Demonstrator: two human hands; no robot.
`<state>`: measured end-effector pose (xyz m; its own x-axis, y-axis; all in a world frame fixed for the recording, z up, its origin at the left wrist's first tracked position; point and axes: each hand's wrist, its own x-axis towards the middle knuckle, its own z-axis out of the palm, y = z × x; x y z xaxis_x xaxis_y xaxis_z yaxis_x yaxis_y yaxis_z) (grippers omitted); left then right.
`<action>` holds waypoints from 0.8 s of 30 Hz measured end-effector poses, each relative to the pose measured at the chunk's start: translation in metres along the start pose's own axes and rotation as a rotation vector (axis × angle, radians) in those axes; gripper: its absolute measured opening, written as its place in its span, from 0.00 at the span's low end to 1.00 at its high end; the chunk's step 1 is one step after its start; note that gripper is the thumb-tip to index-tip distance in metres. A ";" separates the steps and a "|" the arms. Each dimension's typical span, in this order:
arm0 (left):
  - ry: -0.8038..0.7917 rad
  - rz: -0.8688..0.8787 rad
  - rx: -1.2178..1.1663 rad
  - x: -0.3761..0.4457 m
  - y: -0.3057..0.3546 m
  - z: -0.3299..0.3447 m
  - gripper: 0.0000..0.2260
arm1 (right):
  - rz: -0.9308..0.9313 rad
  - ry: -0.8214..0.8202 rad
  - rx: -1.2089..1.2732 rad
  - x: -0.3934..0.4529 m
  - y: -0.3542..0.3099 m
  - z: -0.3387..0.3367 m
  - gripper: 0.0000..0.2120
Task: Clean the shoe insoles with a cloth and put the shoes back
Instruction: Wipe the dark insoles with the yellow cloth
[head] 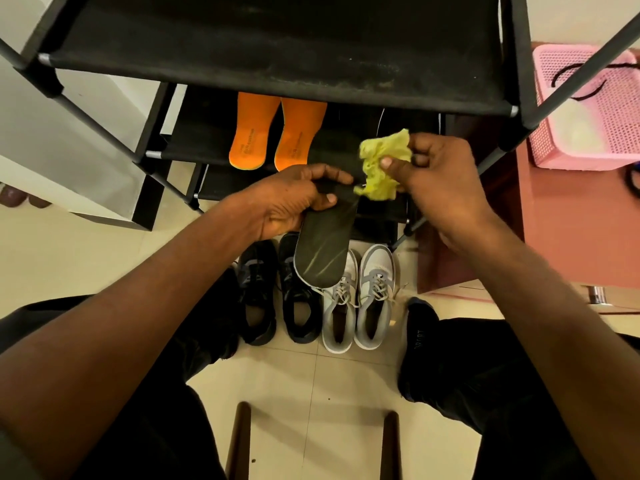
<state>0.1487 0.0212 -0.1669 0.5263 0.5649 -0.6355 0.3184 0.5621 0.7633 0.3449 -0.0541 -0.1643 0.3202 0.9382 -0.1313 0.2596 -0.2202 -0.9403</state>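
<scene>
My left hand [294, 199] grips a dark insole [323, 251] near its middle, its rounded end hanging toward me above the shoes. A crumpled yellow cloth [381, 164] is pinched in my right hand [440, 181] and touches the insole's far part. Two orange insoles [277, 133] lie side by side on a middle shelf of the black shoe rack [277, 64]. On the tiled floor below stand a pair of black sneakers [277, 296] and, to their right, a pair of grey-and-white sneakers [360, 299].
A pink perforated basket [588, 109] sits at the right on a reddish-brown surface [554, 220]. A white cabinet side stands at the left. My knees flank the shoes, and two dark wooden chair posts [239, 441] rise near the bottom edge.
</scene>
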 end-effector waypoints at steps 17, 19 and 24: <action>0.081 0.049 -0.286 0.011 -0.013 0.002 0.16 | -0.144 0.067 -0.579 -0.024 0.005 0.041 0.12; 0.111 -0.006 -0.361 0.011 -0.014 0.004 0.12 | -0.138 0.072 -0.610 -0.027 0.005 0.045 0.17; 0.038 -0.045 -0.564 0.009 -0.018 0.012 0.16 | -0.257 0.080 -0.724 -0.028 0.003 0.041 0.10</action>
<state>0.1571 0.0091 -0.1846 0.4897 0.5483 -0.6780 -0.1357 0.8160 0.5619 0.2997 -0.0698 -0.1765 0.2274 0.9673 0.1124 0.8570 -0.1440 -0.4947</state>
